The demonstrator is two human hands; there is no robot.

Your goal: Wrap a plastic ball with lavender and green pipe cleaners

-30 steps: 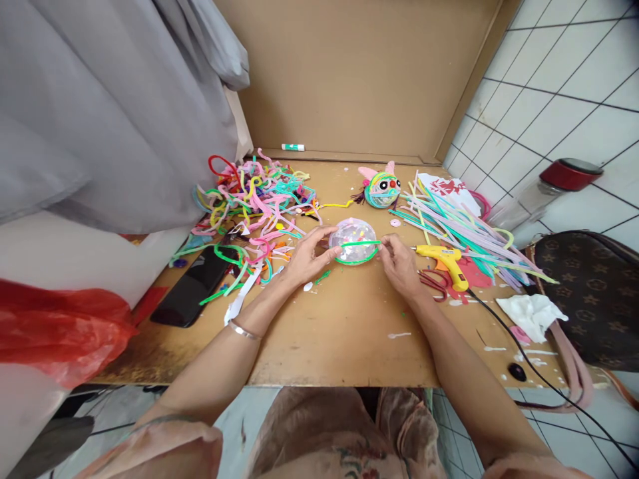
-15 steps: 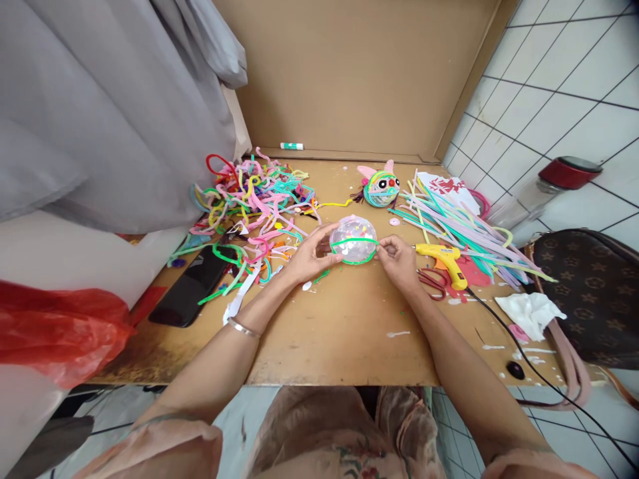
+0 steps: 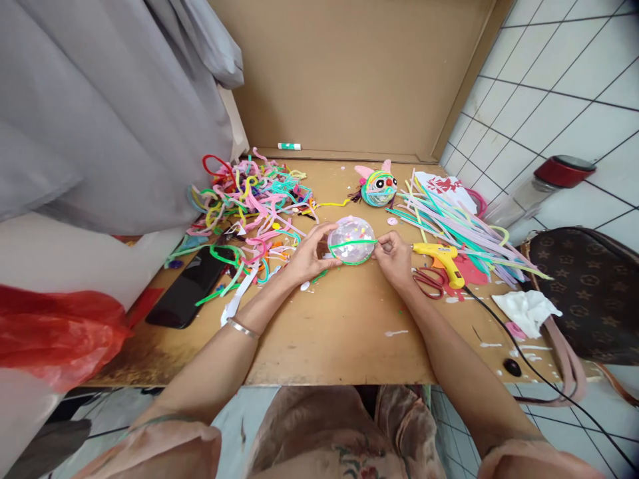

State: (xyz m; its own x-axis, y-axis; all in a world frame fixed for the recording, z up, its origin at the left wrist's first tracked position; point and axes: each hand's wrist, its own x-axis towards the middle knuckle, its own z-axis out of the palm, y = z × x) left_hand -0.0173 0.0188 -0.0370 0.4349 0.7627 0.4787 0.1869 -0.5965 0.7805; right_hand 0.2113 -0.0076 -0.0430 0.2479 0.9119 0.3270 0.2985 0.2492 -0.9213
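My left hand [image 3: 310, 255] grips the left side of a clear, round plastic ball [image 3: 351, 230] with colourful bits showing in it, thumb low and fingers behind. Across the ball's front runs a green pipe cleaner [image 3: 353, 244]; more green follows the lower edge. At the ball's right side my right hand [image 3: 395, 259] is closed in a pinch on the end of that pipe cleaner. Behind the ball sits a decorated ball [image 3: 379, 189] wrapped in coloured strands, with pink ears, googly eyes and a red nose.
On the left lie a tangled heap of pipe cleaners [image 3: 259, 193] and a black phone [image 3: 187, 289]. To the right are a yellow glue gun [image 3: 442, 256] with its cord, red-handled scissors [image 3: 428, 283], straight pipe cleaners [image 3: 464, 229], a tissue [image 3: 526, 311] and a brown bag [image 3: 584, 293].
The green pipe cleaner now crosses the ball in a straighter line, where it bowed upward before. Both hands keep their holds, and the whole view has shifted slightly.
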